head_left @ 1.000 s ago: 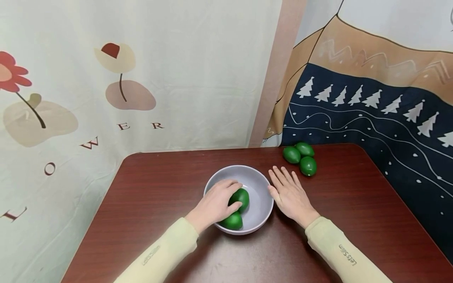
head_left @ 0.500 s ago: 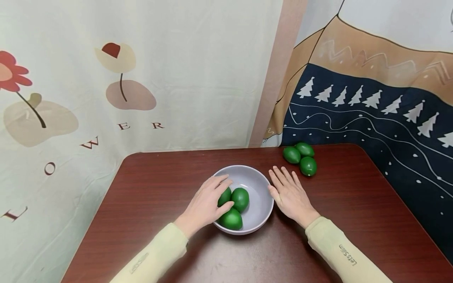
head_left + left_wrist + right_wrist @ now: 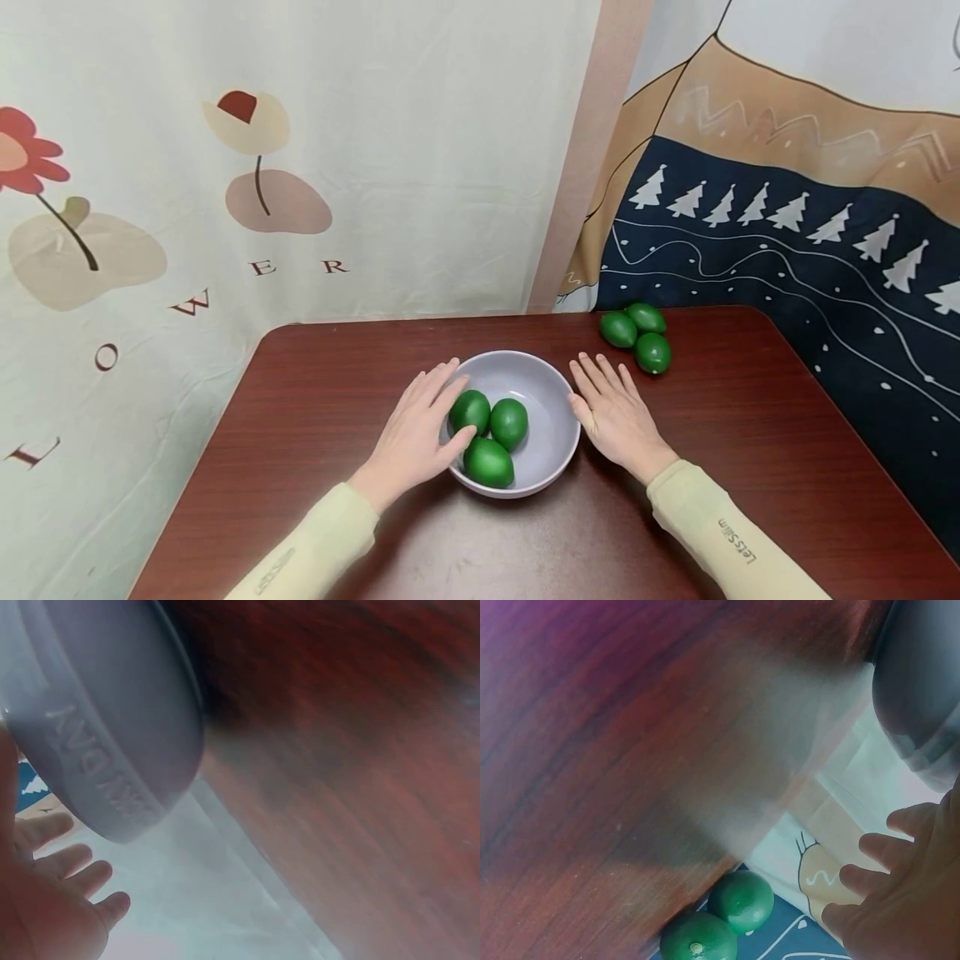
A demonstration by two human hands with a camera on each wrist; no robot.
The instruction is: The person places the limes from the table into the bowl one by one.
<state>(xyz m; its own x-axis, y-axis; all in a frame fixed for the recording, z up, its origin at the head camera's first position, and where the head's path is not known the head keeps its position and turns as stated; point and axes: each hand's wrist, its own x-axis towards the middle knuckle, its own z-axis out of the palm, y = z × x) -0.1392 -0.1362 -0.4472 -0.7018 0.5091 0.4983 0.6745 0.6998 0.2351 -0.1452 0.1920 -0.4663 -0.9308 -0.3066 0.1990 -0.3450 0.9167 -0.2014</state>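
A pale lavender bowl (image 3: 549, 417) stands on the table with three green limes inside: a front lime (image 3: 488, 463), a left lime (image 3: 470, 410) and a right lime (image 3: 509, 423). My left hand (image 3: 411, 432) is at the bowl's left rim, fingers stretched out and holding nothing, its thumb over the edge near the limes. In the left wrist view, raised lettering shows on the bowl's side (image 3: 127, 690), with my spread fingers beside it. On the opposite side, my right hand (image 3: 618, 423) lies with straight fingers, its thumb right at the rim.
Three more limes (image 3: 652, 353) sit clustered at the back right of the dark red-brown table (image 3: 330, 375). Behind the table hang a pale flower-print curtain (image 3: 435, 167) and a navy cloth (image 3: 720, 275) with white trees.
My left hand has let go of a lime in the bowl and drawn back leftward to the rim, so three limes now show inside. My right hand has stayed in place.
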